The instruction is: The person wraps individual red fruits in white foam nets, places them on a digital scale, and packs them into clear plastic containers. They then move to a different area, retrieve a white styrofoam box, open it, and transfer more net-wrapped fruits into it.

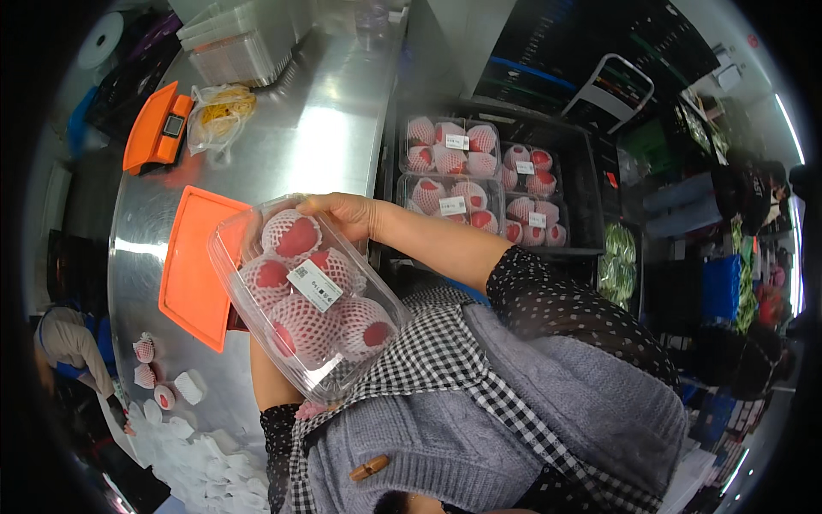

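A clear plastic clamshell box (225, 276) of several red fruits in white foam nets is held tilted before me, with a printed label on its lid. My right hand (343, 212) grips its upper end. My left forearm runs up behind the box, which hides my left hand. Beneath the box's left side lies an orange tray (192, 270) on the steel table (340, 83). Several netted fruits (144, 348) and a pile of white foam nets (205, 469) are at the lower left.
An orange scale (157, 128) stands near a plastic bag of yellow bands (221, 115). Stacked clear containers (237, 51) are at the table's far end. On the right, a black crate (584, 193) holds several packed fruit boxes (449, 144). Another person (70, 340) bends at the left.
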`<state>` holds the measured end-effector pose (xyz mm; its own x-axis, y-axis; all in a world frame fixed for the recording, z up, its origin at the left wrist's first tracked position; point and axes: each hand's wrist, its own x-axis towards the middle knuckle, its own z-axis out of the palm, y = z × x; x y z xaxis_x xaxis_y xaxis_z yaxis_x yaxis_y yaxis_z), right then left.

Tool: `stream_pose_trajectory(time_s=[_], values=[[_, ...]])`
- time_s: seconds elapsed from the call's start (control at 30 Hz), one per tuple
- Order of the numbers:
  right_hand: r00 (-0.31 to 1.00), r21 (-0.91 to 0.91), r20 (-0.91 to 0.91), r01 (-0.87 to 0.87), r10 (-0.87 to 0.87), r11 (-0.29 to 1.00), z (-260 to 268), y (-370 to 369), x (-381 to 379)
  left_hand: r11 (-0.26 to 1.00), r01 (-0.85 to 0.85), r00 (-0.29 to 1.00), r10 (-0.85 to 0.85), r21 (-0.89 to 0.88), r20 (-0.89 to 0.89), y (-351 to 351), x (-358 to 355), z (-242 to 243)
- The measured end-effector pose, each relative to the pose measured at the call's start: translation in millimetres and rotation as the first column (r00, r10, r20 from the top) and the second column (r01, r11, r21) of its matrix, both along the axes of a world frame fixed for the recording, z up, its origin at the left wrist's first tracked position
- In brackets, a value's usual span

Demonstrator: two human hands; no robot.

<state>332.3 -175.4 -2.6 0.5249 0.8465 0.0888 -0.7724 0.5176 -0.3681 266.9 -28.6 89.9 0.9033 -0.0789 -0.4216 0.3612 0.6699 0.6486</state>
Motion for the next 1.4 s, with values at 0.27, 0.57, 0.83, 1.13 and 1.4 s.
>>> stream_pose_trajectory(time_s=[0.27, 0.57, 0.83, 1.13, 1.4], values=[[0.999, -0.164, 0.019, 0.039, -0.036, 0.986, 2.6, -19.8, -59.0, 0.976, -0.025, 0.988, -0.009, 0.218, 0.151, 48.4, 15.1, -4.1], [0.951, -0.162, -0.056, 0.292, -0.304, 0.943, -1.3, -60.9, -101.5, 0.634, -0.404, 0.847, -0.013, 0.659, 0.532, 41.4, -9.6, -5.2], [0.699, -0.312, -0.227, 0.607, -0.678, 0.73, -25.8, -155.1, -116.7, 0.706, -0.029, 0.829, -0.378, 0.707, 0.412, -19.0, -37.9, -18.1], [0.071, -0.572, -0.208, 0.8, -0.975, 0.181, -72.8, -318.2, -136.5, 0.634, 0.281, 0.828, -0.539, 0.72, 0.151, -64.1, -33.7, -71.7], [-0.233, -0.64, -0.108, 0.76, -0.966, -0.112, -155.3, -422.9, -107.3, 0.564, 0.369, 0.804, -0.592, 0.739, 0.051, -99.7, -14.6, -86.5]])
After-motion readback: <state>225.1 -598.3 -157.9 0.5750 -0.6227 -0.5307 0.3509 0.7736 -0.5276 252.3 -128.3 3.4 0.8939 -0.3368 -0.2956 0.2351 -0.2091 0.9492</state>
